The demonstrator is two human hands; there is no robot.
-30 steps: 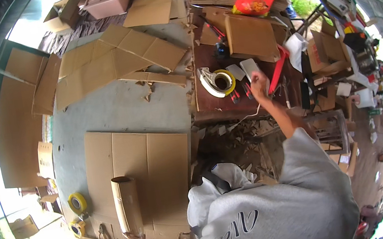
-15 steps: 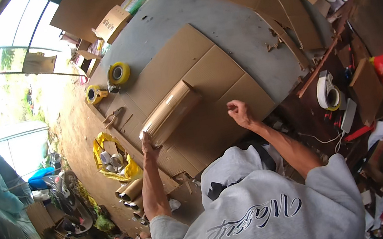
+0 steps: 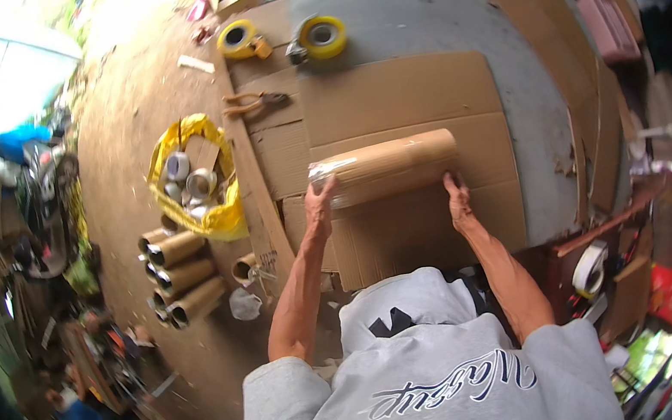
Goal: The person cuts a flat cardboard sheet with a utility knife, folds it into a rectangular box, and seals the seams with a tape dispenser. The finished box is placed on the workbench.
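A brown cardboard tube (image 3: 398,159), with shiny clear tape around its left end, lies crosswise on a flat cardboard sheet (image 3: 406,95). My left hand (image 3: 320,199) grips the taped left end, thumb and fingers around its near edge. At the tube's other end, my right hand (image 3: 457,194) holds the lower right edge with its fingertips; the fingers' undersides are hidden. Both forearms reach in from the near side.
Beyond the sheet stand two yellow tape dispensers, one left (image 3: 239,40) and one right (image 3: 322,35). Pliers (image 3: 255,102) lie at the table's left edge. Left on the floor are a yellow bag (image 3: 225,213) of tape rolls and several stacked tubes (image 3: 177,249). Cut cardboard (image 3: 542,49) lies right.
The view has swung round, so the tube now appears level instead of slanted. My right hand, earlier apart from the tube, has come to its right end. My left hand stays on the left end.
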